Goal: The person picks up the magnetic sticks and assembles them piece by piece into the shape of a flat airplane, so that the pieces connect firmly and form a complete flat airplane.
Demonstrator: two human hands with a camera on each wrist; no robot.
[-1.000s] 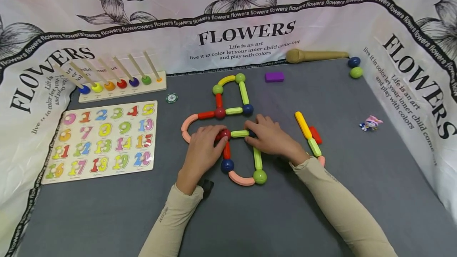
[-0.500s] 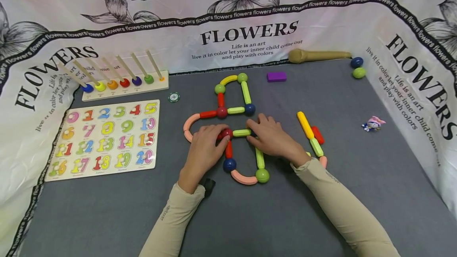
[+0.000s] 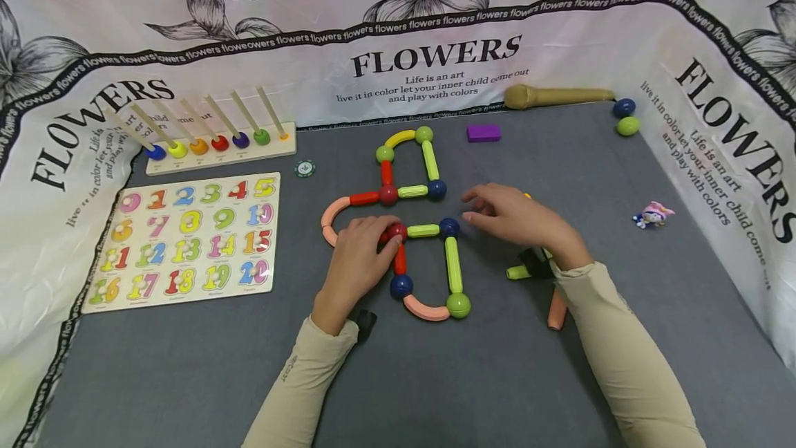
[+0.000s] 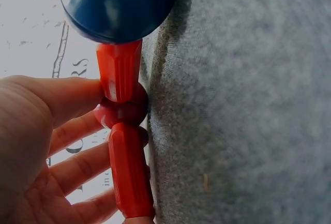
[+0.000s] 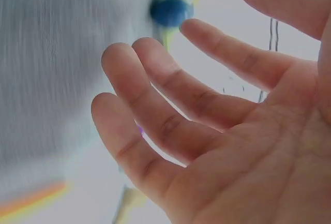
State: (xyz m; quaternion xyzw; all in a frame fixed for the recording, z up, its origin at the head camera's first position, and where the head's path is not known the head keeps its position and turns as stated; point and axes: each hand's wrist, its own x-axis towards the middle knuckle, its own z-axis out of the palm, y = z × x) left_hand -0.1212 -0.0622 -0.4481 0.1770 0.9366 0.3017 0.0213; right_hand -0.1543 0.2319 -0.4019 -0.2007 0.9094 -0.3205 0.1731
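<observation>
My left hand [image 3: 354, 261] pinches a red magnetic ball [image 3: 396, 231] between thumb and fingers. In the left wrist view, red rods [image 4: 129, 169] join this ball on two sides, with a blue ball [image 4: 116, 4] beyond one of them. From the red ball a loop runs through a green rod [image 3: 423, 230], a dark blue ball [image 3: 448, 227], another green rod [image 3: 454, 265], a green ball [image 3: 458, 305] and a pink curved rod [image 3: 425, 308]. Just right of the dark blue ball, my right hand [image 3: 516, 216] holds nothing, its fingers loosely bent.
A second loop with a yellow curved rod [image 3: 400, 137] lies behind. Loose rods, one pink [image 3: 556, 310], lie under the right wrist. Around stand a number board [image 3: 186, 244], a peg stand [image 3: 224, 151], a purple block [image 3: 484, 133] and a small figurine [image 3: 653, 215].
My right hand has let go of the dark blue ball and moved right, uncovering it. The left hand stays at the red ball. The view has shifted slightly.
</observation>
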